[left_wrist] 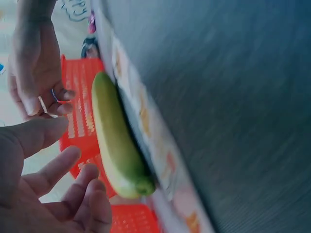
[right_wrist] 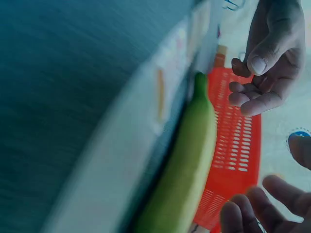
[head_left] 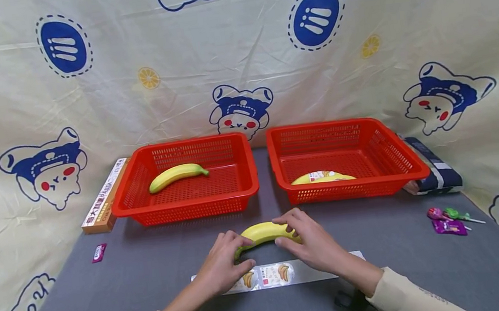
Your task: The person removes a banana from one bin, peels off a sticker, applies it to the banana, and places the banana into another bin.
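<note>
A yellow banana [head_left: 265,231] lies crosswise on the grey table between the two hands. At its stem end hovers the left hand [head_left: 222,266], fingers loosely bent. Over the other end is the right hand [head_left: 307,241], thumb and fingers spread apart. Both wrist views show a gap between the fingers and the banana [left_wrist: 116,136], and neither hand grips it. Just in front of the banana lies a pale strip of stickers [head_left: 276,274] printed with bananas. The left hand and right forearm cover parts of this strip in the head view.
Behind, a left red basket [head_left: 191,212] holds one banana [head_left: 177,175]; a right red basket [head_left: 341,191] holds bananas [head_left: 321,176], one with a sticker. A long box [head_left: 105,197], a purple wrapped candy [head_left: 99,252], lollipops [head_left: 452,213] and a dark blue package [head_left: 436,170] lie at the sides.
</note>
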`<state>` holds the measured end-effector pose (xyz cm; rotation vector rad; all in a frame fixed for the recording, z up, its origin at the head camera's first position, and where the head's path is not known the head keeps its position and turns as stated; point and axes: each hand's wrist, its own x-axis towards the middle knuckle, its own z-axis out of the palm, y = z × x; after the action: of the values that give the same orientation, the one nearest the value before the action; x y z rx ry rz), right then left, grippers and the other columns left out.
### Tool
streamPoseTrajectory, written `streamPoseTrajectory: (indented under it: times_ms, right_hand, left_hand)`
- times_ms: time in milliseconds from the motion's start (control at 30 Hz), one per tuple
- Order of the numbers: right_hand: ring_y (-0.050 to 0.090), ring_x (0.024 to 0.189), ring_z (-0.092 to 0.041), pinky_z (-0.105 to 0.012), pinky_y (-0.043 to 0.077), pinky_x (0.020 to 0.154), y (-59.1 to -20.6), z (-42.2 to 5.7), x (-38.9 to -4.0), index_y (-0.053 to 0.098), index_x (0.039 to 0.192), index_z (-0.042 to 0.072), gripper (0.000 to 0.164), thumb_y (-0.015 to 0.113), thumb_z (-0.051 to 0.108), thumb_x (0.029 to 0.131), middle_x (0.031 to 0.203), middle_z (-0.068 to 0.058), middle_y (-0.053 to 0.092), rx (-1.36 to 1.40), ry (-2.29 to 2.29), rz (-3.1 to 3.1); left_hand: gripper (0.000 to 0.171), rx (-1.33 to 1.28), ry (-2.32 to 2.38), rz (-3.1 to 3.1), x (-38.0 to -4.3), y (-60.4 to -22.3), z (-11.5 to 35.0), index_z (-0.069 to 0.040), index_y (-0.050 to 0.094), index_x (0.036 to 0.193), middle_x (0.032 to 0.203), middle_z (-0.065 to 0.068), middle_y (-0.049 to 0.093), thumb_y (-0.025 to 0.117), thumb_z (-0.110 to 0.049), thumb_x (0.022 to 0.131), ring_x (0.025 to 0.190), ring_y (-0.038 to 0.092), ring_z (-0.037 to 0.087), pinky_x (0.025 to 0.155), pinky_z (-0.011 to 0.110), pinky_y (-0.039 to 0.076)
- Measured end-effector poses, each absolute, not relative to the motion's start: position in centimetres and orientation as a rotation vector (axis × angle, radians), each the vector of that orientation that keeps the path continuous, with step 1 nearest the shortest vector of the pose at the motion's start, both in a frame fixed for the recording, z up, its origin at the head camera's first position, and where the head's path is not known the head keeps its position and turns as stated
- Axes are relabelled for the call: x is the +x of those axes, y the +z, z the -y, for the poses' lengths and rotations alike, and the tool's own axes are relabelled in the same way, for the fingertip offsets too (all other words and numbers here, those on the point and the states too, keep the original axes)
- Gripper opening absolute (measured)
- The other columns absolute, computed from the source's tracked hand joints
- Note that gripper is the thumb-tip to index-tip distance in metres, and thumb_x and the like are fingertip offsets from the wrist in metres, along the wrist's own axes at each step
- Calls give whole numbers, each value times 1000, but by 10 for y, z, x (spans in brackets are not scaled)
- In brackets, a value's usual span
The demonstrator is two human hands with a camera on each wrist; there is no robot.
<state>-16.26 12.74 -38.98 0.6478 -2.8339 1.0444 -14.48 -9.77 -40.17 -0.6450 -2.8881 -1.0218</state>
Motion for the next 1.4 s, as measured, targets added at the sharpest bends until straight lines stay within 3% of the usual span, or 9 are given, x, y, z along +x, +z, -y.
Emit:
streamPoseTrajectory:
  times_ms: [233,333,667,1133,1400]
  right_hand:
    - [53,81,-7,-21,42,67,-412,-138,-150,66,108,15,33,73,30,80,92,4,57,954,783,2921]
    - [47,76,-3,-20,38,65,-419,-140,-148,67,107,17,33,74,31,78,86,7,55,1023,722,2954]
    - [39,76,-3,-18,31,63,-426,-138,-148,68,112,20,38,76,30,76,82,10,46,1033,590,3020]
    - [44,88,-4,-24,40,74,-430,-137,-146,65,98,26,22,74,24,78,91,13,51,1064,679,2995]
    - [42,72,-2,-19,35,64,-432,-135,-149,64,97,17,20,72,14,79,73,13,51,951,889,3002]
  left_hand:
    - [25,-828,-915,2922,-136,-418,97,-15,69,99,86,-2,55,74,-17,75,81,43,9,69,24,37]
    - [24,-867,-906,2926,-135,-422,98,-15,69,97,83,-3,54,74,-15,74,77,41,6,67,21,34]
    - [24,-858,-889,2973,-133,-427,98,-15,68,94,83,-3,52,76,-13,72,78,41,7,68,21,34]
    - [23,-828,-883,2982,-133,-428,99,-15,68,94,81,-4,50,75,-14,72,76,40,6,66,20,33]
    - [24,-818,-895,2997,-133,-428,99,-15,68,95,81,-4,50,76,-15,72,77,40,7,66,20,32]
